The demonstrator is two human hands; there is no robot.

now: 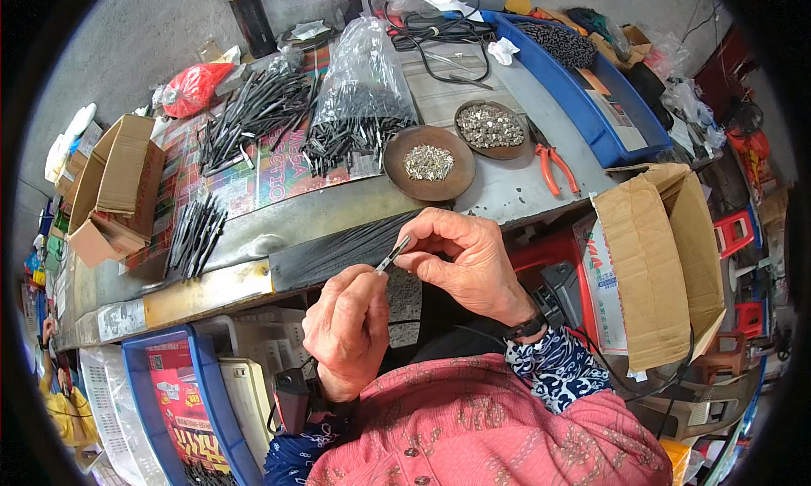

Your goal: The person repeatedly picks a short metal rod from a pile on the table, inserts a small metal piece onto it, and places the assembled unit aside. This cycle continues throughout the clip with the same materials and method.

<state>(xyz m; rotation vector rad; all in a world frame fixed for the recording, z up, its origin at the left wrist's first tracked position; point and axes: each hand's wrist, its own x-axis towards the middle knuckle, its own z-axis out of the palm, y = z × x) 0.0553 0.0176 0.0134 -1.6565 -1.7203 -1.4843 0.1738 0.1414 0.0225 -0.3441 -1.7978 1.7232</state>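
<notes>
Above my lap, just off the table's near edge, my left hand (348,325) pinches the lower end of a slim dark-and-silver rod (392,256). The thumb and fingers of my right hand (470,264) close on the rod's upper end, so the rod slants between both hands. Most of its lower part is hidden by my left fingers. Just beyond my hands, a round brown dish (394,173) holds small silvery metal pieces (428,163). A second, darker dish (498,152) behind it holds more small metal parts (490,126).
Red-handled pliers (553,166) lie right of the dishes. Black rods (253,114) are heaped at the back left, beside a clear plastic bag (363,72) of similar ones. A small bundle (197,237) lies nearer. Cardboard boxes (646,270) and a blue tray (557,89) flank the right side.
</notes>
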